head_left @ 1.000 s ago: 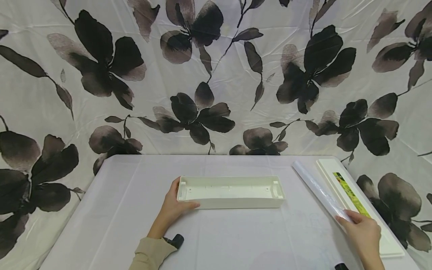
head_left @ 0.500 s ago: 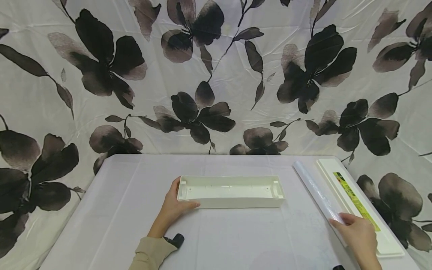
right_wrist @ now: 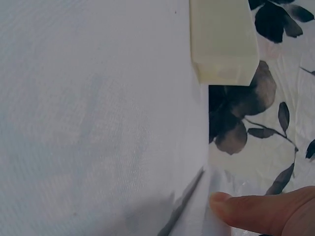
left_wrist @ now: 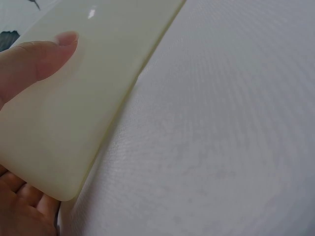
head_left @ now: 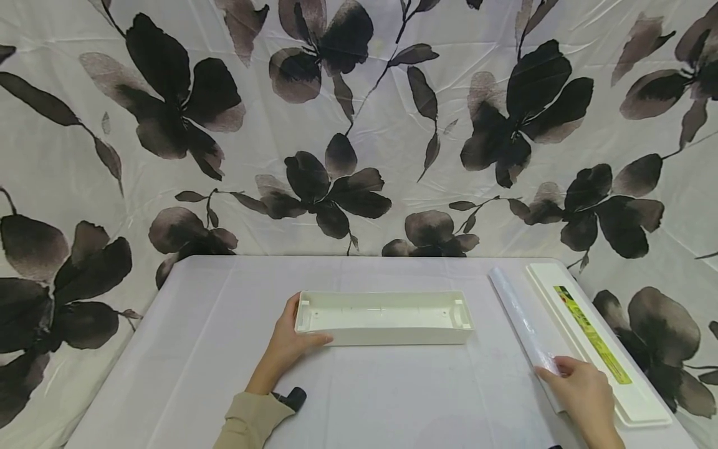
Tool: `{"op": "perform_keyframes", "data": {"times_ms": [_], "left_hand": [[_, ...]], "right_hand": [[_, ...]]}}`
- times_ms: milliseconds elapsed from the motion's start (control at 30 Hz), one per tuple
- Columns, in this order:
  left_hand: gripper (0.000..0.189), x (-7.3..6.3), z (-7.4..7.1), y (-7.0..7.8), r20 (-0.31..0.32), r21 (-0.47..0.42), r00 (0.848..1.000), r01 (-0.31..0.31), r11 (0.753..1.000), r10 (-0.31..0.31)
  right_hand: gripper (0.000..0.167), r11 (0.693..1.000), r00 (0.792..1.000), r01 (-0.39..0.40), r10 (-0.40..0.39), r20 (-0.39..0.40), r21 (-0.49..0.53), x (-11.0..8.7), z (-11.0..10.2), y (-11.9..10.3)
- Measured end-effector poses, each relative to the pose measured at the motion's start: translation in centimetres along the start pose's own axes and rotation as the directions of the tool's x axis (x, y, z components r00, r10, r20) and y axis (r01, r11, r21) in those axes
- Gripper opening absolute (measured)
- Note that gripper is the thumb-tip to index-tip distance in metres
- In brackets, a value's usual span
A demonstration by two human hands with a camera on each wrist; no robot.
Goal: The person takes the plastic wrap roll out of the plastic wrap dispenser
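A long, cream-white open plastic box (head_left: 392, 337) lies lengthwise mid-table, its hollow side facing up. My left hand (head_left: 290, 343) grips its left end. In the left wrist view the thumb (left_wrist: 39, 61) presses the smooth box wall (left_wrist: 93, 113), while curled fingers (left_wrist: 29, 206) show below its end. Towards the right, my right hand (head_left: 586, 390) pinches the near part of a roll of clear plastic film (head_left: 518, 315), which slants across the table. From the right wrist only the thumb (right_wrist: 251, 211) shows against the film; the other fingers are hidden.
Right of the roll, along the table's right edge, lies a long white lid-like panel (head_left: 645, 399) with a yellow-green label (head_left: 591, 333). A white cloth covers the table (head_left: 404, 399). Behind it hangs a floral sheet (head_left: 415, 137).
My right hand has shifted left, swinging the near end of the film roll away from the white panel. The left hand and box stay in place.
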State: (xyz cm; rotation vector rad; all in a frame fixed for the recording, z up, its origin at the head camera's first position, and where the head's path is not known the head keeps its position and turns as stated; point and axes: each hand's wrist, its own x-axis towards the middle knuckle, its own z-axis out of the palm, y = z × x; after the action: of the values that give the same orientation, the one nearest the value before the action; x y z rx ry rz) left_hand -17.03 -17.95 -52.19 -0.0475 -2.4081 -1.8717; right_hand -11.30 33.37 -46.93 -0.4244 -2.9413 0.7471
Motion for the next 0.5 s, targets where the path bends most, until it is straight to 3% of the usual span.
{"op": "perform_keyframes", "data": {"times_ms": [500], "left_hand": [[0.113, 0.18, 0.12, -0.08, -0.002, 0.004, 1.000, 0.023, 1.000, -0.023]], "right_hand": [[0.058, 1.000, 1.000, 0.011, -0.010, 0.022, -0.027, -0.40, 0.24, -0.83]]}}
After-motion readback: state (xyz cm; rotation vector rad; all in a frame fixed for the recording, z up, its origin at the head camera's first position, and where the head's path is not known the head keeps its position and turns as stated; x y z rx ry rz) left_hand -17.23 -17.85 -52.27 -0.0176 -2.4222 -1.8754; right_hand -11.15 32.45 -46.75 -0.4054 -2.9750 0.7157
